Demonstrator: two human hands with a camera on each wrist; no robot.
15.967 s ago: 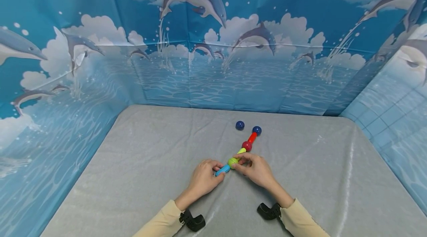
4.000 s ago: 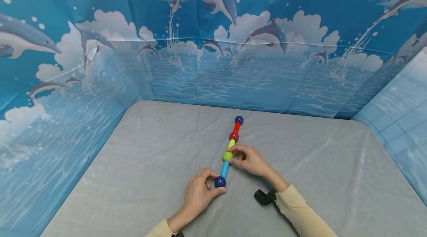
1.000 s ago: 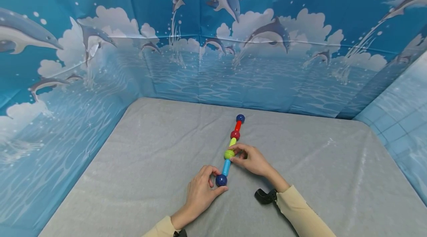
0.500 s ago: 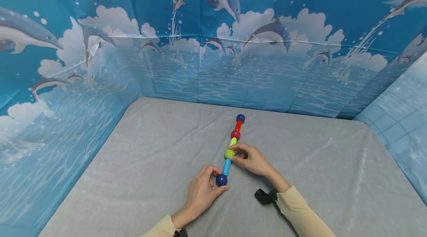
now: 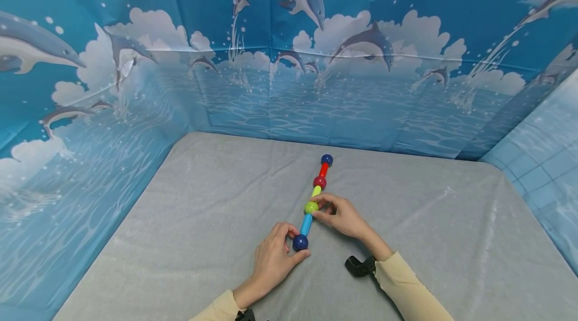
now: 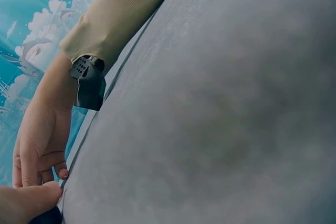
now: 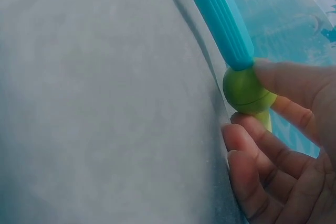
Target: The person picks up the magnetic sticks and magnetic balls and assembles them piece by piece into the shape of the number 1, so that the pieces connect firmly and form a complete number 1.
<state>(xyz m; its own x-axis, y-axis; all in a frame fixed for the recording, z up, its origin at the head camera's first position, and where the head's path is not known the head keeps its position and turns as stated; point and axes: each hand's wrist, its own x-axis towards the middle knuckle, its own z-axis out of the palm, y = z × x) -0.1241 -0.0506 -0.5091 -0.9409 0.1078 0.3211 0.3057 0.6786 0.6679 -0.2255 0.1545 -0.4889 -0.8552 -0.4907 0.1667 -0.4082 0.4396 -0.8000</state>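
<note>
A straight chain of coloured balls and rods lies on the grey cloth. From its far end come a dark blue ball (image 5: 327, 160), a red rod (image 5: 323, 169), a red ball (image 5: 319, 182), a yellow-green rod (image 5: 316, 191), a green ball (image 5: 310, 207), a light blue rod (image 5: 306, 224) and a near dark blue ball (image 5: 300, 242). My left hand (image 5: 273, 257) holds that near ball between thumb and fingers. With thumb and fingertips, my right hand (image 5: 342, 217) pinches the green ball, also seen in the right wrist view, where the grooved blue rod (image 7: 223, 24) meets it.
Grey cloth (image 5: 180, 241) covers the table. Dolphin-printed curtains (image 5: 289, 100) stand along its back and sides. A black wrist camera (image 5: 359, 266) sits on the right wrist.
Sixteen seconds ago one dark blue ball lay loose at the back; now the chain's near end has a dark blue ball. The chain points more straight away. Over the last second everything barely shifts.
</note>
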